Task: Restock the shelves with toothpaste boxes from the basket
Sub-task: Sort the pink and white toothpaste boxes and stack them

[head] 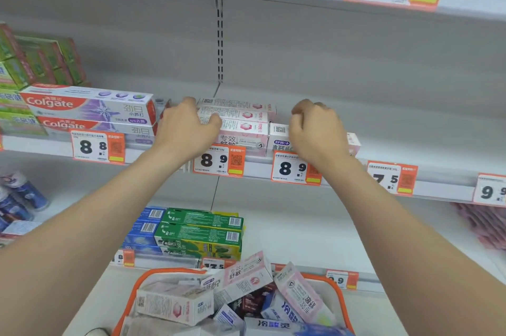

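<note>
A: Grey-white metal shop shelving fills the view. How much of the restocking can be judged done?

B: Part of it, it seems. On the middle shelf, right of two white-and-purple Colgate cartons, a stack of pink-and-white toothpaste boxes is set above the first 8.9 tag. Three layers can be counted. Its left end is gripped by the left hand, with the fingers curled behind and the thumb on the front.

A: And further right?

B: One more white-and-pink toothpaste box lies just beside the stack, under the right hand. Those fingers are curled over it, but whether it is gripped or merely pressed cannot be told. Grey shelf surface runs on beyond it, above two further orange-edged price tags.

A: What is left?

B: Plenty is judged to remain. An orange-rimmed shopping basket below is heaped with stock. At least three loose pink-and-white boxes, two white boxes with blue lettering and one dark carton are counted. More may be hidden underneath.
</note>
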A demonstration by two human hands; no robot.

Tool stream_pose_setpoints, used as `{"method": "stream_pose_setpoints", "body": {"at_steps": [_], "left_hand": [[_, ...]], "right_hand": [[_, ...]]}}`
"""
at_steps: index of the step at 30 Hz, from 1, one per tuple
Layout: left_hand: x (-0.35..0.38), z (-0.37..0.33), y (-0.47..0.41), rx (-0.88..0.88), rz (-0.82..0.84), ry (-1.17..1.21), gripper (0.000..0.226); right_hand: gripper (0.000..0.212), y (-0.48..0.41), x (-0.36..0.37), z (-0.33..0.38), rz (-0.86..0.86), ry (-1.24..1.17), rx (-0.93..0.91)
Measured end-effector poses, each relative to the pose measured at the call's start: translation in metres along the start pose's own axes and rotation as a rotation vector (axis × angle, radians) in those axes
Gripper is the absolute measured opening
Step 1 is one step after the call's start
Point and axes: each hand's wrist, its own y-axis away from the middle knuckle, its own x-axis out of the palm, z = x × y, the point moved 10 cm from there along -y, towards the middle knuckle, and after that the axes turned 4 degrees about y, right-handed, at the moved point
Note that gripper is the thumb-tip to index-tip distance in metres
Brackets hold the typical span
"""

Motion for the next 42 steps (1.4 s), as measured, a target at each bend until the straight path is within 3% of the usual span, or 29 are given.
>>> {"method": "stream_pose_setpoints", "body": {"at_steps": [3,8,16,22,26,30,33,36,38,42], "left_hand": [[-0.001,-0.003,0.0,0.027,-0.016,0.013,0.053],[-0.004,-0.002,0.0,0.003,-0.038,0.037,0.052],[-0.004,-0.009,0.002,0.022,-0.006,0.06,0.051],[0.002,-0.008,0.001,0.071,0.021,0.041,0.052],[0.004,-0.024,0.017,0.248,-0.076,-0.158,0.052],[0.008,-0.067,0.075,0.647,-0.107,-0.186,0.031],[0.033,-0.066,0.118,0.639,0.123,-0.205,0.007],[0.071,-0.047,0.162,0.518,0.503,-0.254,0.009],[0.092,-0.042,0.198,0.512,0.726,-0.296,0.008],[0.116,-0.043,0.254,0.589,0.902,-0.352,0.015]], "right_hand": [[0.047,-0.01,0.019,0.022,0.121,-0.117,-0.047],[0.061,-0.014,0.039,0.038,0.311,-0.075,-0.162],[0.077,-0.009,0.037,0.043,0.323,-0.052,-0.166],[0.059,-0.005,0.03,0.03,0.261,-0.123,-0.093],[0.049,0.008,-0.006,0.026,-0.006,0.011,-0.067],[0.032,0.05,-0.03,0.062,-0.067,0.037,-0.319],[0.027,0.099,-0.029,0.083,0.137,0.11,-0.452],[0.016,0.149,0.002,0.071,0.6,0.204,-0.421],[0.017,0.182,0.014,0.059,0.809,0.249,-0.419],[0.026,0.245,0.03,0.03,1.016,0.348,-0.436]]}}
